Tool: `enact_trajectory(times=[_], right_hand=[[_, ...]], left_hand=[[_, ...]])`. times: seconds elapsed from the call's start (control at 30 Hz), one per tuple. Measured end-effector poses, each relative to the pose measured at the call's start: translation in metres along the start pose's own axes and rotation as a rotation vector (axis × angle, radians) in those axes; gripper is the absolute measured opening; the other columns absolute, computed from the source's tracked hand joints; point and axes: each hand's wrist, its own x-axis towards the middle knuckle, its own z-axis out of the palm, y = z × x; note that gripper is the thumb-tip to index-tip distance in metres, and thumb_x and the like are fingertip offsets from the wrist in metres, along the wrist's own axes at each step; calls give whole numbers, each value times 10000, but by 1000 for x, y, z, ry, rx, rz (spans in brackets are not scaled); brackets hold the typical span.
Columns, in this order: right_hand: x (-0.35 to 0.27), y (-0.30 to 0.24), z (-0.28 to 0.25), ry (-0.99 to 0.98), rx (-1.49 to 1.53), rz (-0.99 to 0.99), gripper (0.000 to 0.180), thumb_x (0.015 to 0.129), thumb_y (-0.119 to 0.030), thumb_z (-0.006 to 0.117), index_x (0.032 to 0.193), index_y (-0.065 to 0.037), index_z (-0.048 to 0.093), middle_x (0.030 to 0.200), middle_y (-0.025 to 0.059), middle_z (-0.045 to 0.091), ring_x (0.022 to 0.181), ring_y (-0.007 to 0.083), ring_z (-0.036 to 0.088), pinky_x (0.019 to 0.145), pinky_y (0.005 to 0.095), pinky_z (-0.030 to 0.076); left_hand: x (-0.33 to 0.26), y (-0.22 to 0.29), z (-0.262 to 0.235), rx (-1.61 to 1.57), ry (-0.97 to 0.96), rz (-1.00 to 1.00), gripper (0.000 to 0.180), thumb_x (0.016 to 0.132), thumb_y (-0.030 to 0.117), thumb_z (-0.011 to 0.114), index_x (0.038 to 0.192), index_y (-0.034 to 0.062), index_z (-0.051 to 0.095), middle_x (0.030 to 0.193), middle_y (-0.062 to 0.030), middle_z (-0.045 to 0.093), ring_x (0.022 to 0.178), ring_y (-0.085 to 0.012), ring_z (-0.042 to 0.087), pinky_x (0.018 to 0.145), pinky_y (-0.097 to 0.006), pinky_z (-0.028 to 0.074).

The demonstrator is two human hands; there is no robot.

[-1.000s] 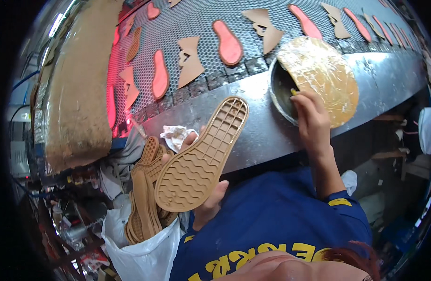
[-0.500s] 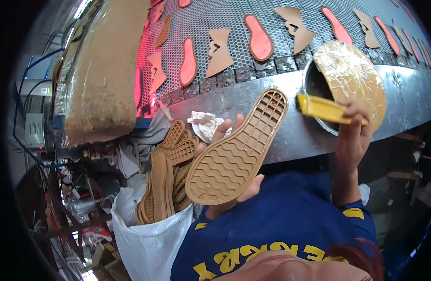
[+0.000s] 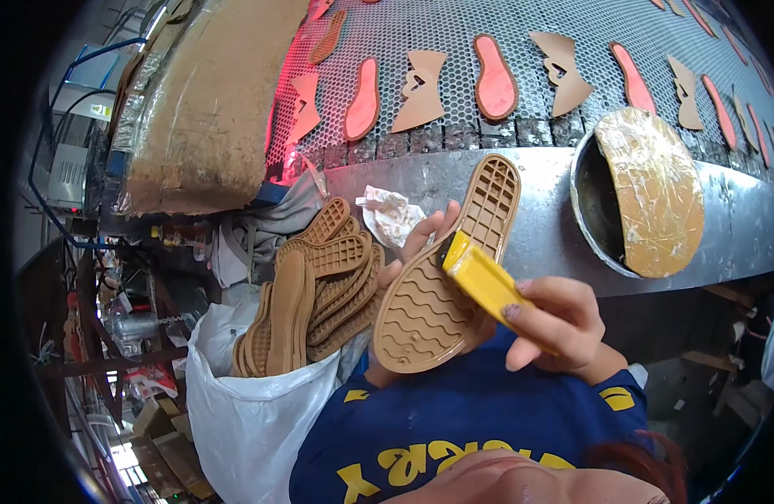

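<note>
Left hand (image 3: 408,252) is under a tan rubber shoe sole (image 3: 446,273), fingers curled up over its left edge, holding it tread-side up and tilted, heel end near the body, toe end pointing far-right over the metal ledge (image 3: 547,227). Right hand (image 3: 559,323) is closed around a yellow brush handle (image 3: 486,281); the handle's far end touches the sole around mid-length (bristles not visible, so can't tell exactly what's contacting).

Left of the sole: a stack of matching tan soles (image 3: 315,294) standing on edge in a white plastic bag (image 3: 252,420). Crumpled white paper (image 3: 389,214) sits on the ledge just beside the left fingertips.

Right, set into the ledge: a round dark pot (image 3: 601,210), partly covered by a glue-crusted oval lid (image 3: 656,189) leaning across it.

Far side: perforated mesh conveyor (image 3: 488,34) carrying red insole shapes (image 3: 494,88) and tan cut pieces (image 3: 421,88), well apart from both hands. Far left: a bulky cardboard-coloured block wrapped in film (image 3: 206,101).
</note>
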Motion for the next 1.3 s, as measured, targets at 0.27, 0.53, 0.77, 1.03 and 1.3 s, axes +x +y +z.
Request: enact_trajectory(times=[0.27, 0.53, 0.77, 1.03, 1.3], right_hand=[[16, -1, 15, 65, 95, -200, 417, 721, -330, 777, 917, 20, 663, 945, 175, 573, 664, 211, 612, 594, 253, 534], [7, 7, 1, 21, 33, -129, 412, 723, -320, 777, 926, 19, 658, 959, 180, 570, 761, 223, 611, 604, 257, 537], [10, 8, 3, 59, 177, -231, 386, 771, -336, 739, 879, 24, 650, 945, 184, 556, 649, 217, 617, 561, 267, 535], [1, 19, 4, 113, 305, -281, 404, 825, -365, 681, 884, 28, 608, 945, 204, 539, 644, 227, 614, 558, 285, 539], [-5, 26, 0, 156, 351, -260, 390, 830, -360, 675, 891, 19, 605, 949, 217, 546, 623, 223, 611, 578, 294, 562]], left_hand=[[13, -21, -20, -571, -84, -19, 601, 883, 409, 478, 1379, 110, 318, 1502, -56, 242, 1338, -302, 311, 1049, -486, 375], [15, -23, -7, -548, 32, -45, 599, 873, 404, 491, 1358, 82, 348, 1499, -86, 265, 1342, -280, 317, 1058, -456, 354], [22, -35, 1, -360, -55, 62, 590, 860, 347, 529, 1342, 48, 367, 1445, -123, 335, 1345, -246, 317, 1087, -415, 309], [31, -33, 12, -641, 9, -344, 512, 889, 356, 479, 1297, 62, 383, 1239, -104, 493, 1211, -200, 448, 1010, -350, 378], [33, -52, 19, -646, -55, -106, 456, 878, 360, 443, 1212, 50, 464, 1148, -115, 543, 1048, -216, 556, 908, -343, 463]])
